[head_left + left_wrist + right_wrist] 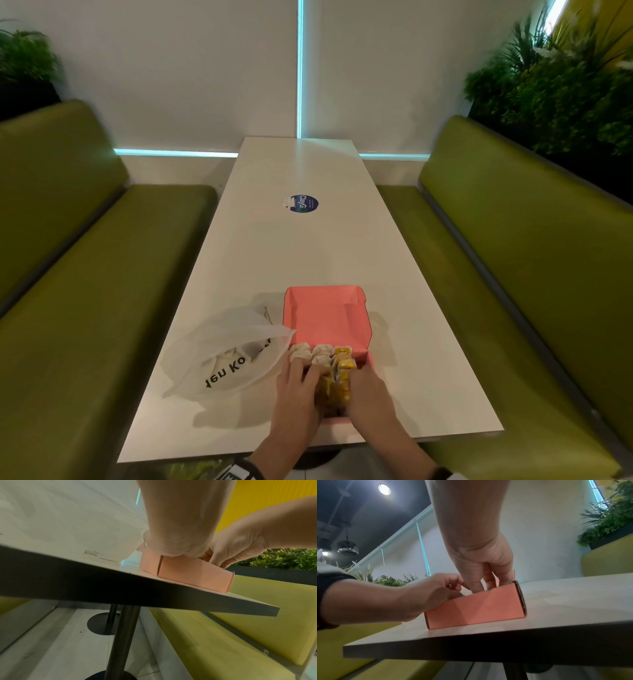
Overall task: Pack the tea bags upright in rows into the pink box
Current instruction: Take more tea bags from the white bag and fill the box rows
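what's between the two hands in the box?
Yellow tea bags, standing in the pink box, flanked by left hand and right hand. Head view only.

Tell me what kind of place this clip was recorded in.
Probably a café or canteen booth: green padded benches flank a long white pedestal table, with planters of foliage behind and pendant lamps overhead.
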`<state>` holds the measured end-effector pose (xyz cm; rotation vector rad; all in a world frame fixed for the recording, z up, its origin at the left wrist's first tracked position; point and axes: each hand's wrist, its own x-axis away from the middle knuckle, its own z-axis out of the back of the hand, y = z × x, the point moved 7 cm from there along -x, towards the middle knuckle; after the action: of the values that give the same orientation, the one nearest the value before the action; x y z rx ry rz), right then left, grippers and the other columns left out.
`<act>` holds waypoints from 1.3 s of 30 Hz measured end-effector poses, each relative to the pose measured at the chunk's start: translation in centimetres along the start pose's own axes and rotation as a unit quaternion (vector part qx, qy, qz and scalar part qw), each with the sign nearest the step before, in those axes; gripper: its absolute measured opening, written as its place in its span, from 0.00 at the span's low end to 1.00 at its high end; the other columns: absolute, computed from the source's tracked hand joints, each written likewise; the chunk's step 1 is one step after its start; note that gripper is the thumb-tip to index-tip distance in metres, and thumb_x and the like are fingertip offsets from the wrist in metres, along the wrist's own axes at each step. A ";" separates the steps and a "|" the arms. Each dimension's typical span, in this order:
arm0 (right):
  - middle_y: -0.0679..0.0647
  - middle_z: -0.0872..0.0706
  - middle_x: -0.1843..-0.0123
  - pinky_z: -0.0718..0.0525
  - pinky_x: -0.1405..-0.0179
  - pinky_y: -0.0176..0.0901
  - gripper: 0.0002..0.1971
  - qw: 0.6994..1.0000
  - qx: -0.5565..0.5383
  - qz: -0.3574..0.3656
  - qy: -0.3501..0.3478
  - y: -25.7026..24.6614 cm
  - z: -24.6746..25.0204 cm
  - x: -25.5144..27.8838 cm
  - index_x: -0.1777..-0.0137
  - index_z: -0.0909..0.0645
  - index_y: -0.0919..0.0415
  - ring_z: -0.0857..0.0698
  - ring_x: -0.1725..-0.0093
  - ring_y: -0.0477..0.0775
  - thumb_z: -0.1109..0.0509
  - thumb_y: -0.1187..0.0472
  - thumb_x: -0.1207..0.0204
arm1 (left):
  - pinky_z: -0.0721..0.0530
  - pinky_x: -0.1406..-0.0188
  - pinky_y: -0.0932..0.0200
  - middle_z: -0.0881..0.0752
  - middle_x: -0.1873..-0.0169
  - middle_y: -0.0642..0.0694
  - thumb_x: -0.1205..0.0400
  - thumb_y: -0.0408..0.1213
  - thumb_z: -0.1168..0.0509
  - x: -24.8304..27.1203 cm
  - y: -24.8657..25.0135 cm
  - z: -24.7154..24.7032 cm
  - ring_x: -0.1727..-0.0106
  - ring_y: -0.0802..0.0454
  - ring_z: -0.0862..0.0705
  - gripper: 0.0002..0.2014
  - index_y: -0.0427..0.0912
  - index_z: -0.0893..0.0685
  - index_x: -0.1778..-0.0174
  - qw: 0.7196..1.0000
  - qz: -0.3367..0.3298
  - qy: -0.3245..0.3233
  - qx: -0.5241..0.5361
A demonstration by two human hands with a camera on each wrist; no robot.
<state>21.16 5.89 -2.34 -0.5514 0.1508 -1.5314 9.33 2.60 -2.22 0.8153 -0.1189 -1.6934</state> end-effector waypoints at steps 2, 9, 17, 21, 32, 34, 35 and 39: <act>0.53 0.19 0.37 0.19 0.36 0.41 0.18 1.000 0.003 -0.003 -0.005 -0.1 -0.2 0.0 0.31 0.27 0.55 0.17 0.40 0.50 0.38 0.51 0.18 | 0.19 0.44 0.51 0.28 0.42 0.48 0.49 0.32 0.18 -0.1 0.2 0.2 0.38 0.46 0.29 0.38 0.53 0.25 0.44 1.000 0.001 0.001 0.001; 0.51 0.16 0.40 0.17 0.42 0.39 0.13 0.999 0.028 0.011 0.031 -0.7 0.7 0.3 0.36 0.25 0.54 0.15 0.43 0.51 0.40 0.53 0.17 | 0.19 0.43 0.52 0.28 0.40 0.47 0.49 0.36 0.17 0.0 0.0 0.1 0.37 0.46 0.29 0.40 0.53 0.24 0.40 1.000 0.010 -0.014 0.003; 0.47 0.24 0.52 0.21 0.49 0.34 0.11 0.998 -0.019 0.053 0.014 -0.4 1.5 0.3 0.52 0.32 0.51 0.25 0.54 0.46 0.31 0.62 0.25 | 0.19 0.46 0.52 0.28 0.42 0.47 0.50 0.24 0.22 -0.1 0.2 0.5 0.39 0.45 0.28 0.39 0.50 0.23 0.42 1.000 0.017 0.005 -0.008; 0.49 0.20 0.47 0.22 0.49 0.34 0.17 0.997 -0.056 0.045 0.007 -0.2 2.1 0.4 0.38 0.29 0.54 0.19 0.49 0.48 0.30 0.55 0.24 | 0.17 0.48 0.52 0.27 0.42 0.47 0.51 0.22 0.24 0.0 0.2 0.4 0.40 0.45 0.28 0.38 0.49 0.20 0.44 1.000 0.022 0.000 -0.015; 0.51 0.17 0.46 0.15 0.52 0.42 0.18 0.997 -0.065 -0.005 0.036 -0.3 1.9 0.7 0.36 0.39 0.52 0.15 0.52 0.52 0.36 0.55 0.21 | 0.17 0.47 0.50 0.28 0.40 0.46 0.49 0.32 0.18 0.0 0.3 0.5 0.39 0.45 0.28 0.39 0.51 0.24 0.42 1.000 0.015 -0.004 0.001; 0.50 0.18 0.46 0.15 0.54 0.41 0.18 0.996 -0.083 -0.007 0.040 -0.2 1.4 0.5 0.37 0.39 0.52 0.16 0.52 0.51 0.35 0.55 0.21 | 0.18 0.45 0.49 0.27 0.39 0.46 0.49 0.34 0.17 0.0 0.2 0.3 0.38 0.45 0.28 0.41 0.50 0.24 0.40 1.000 0.016 -0.007 -0.005; 0.50 0.19 0.46 0.17 0.56 0.39 0.17 0.995 -0.088 -0.005 0.040 -0.3 1.3 0.5 0.38 0.40 0.52 0.16 0.53 0.50 0.36 0.56 0.21 | 0.18 0.44 0.49 0.27 0.39 0.45 0.49 0.35 0.16 0.0 0.1 0.2 0.37 0.44 0.28 0.41 0.50 0.24 0.39 1.000 0.017 -0.009 -0.007; 0.47 0.21 0.53 0.21 0.64 0.30 0.13 0.991 -0.123 -0.002 0.054 -0.2 1.8 0.2 0.46 0.41 0.49 0.20 0.60 0.44 0.37 0.54 0.19 | 0.15 0.46 0.48 0.27 0.39 0.46 0.49 0.33 0.17 0.0 -0.1 0.0 0.38 0.44 0.27 0.39 0.50 0.21 0.41 0.999 0.029 -0.018 -0.008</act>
<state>21.71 6.16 -0.66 -0.6637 0.4259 -1.5571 9.21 2.61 -2.26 0.7634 -0.1516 -1.6523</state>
